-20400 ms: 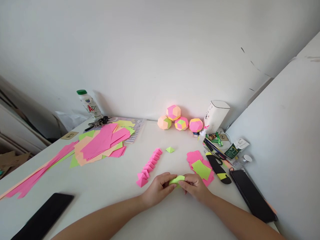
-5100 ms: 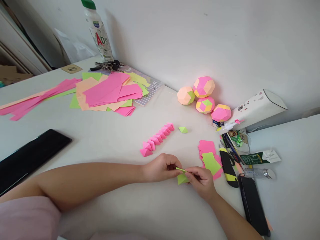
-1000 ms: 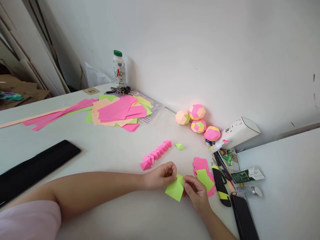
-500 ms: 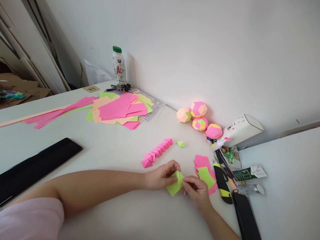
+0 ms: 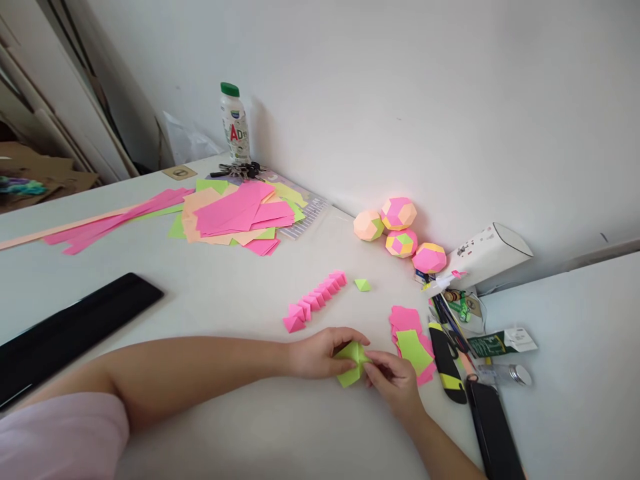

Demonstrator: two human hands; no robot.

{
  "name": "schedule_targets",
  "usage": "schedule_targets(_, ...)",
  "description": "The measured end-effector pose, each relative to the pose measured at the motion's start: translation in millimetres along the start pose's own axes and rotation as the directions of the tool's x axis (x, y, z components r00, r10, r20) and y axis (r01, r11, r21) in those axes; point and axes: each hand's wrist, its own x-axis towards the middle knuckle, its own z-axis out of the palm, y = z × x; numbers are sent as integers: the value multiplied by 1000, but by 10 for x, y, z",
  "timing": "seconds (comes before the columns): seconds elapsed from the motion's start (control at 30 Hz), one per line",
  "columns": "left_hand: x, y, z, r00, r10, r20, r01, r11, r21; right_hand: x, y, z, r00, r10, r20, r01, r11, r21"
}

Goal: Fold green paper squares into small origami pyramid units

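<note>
A small green paper square (image 5: 350,364), partly folded, lies on the white table (image 5: 210,293) between my hands. My left hand (image 5: 320,352) pinches its left side with curled fingers. My right hand (image 5: 394,380) pinches its right corner. Just beyond my left hand runs a row of folded pink paper units (image 5: 315,301), with one folded green unit (image 5: 362,285) at its far end. A stack of pink squares with a green square on top (image 5: 413,344) lies beside my right hand.
Several coloured paper balls (image 5: 398,229) sit by the wall next to a tipped white container (image 5: 487,255). Pens, a black-and-yellow cutter (image 5: 446,367) and a black phone (image 5: 494,431) lie at right. Loose paper sheets (image 5: 235,215), keys and a bottle (image 5: 233,123) are far left; a black slab (image 5: 65,329) nearer.
The green square, opened flat a second ago, has been folded smaller between my two hands. The camera view has shifted slightly; other things on the table stay put.
</note>
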Motion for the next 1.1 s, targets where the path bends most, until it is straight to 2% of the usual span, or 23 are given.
schedule_targets(0.2,1,-5,0,1000,7,20,-8,1000,11,-4,7,5,1000,-12,-17,11,1000,-27)
schedule_targets(0.47,11,-34,2,1000,-2,-12,3,999,53,3,-48,25,1000,-21,-14,21,999,-48)
schedule_targets(0.67,5,-3,6,1000,-10,8,10,1000,-5,3,-57,20,1000,2,-13,-3,998,-67)
schedule_targets(0.83,1,28,4,1000,-24,-17,24,999,-30,2,-56,24,1000,1,-4,-1,998,-62)
schedule_targets(1.1,0,8,18,999,-10,-32,9,999,-40,-14,-60,51,995,-98,12,98,986,-137)
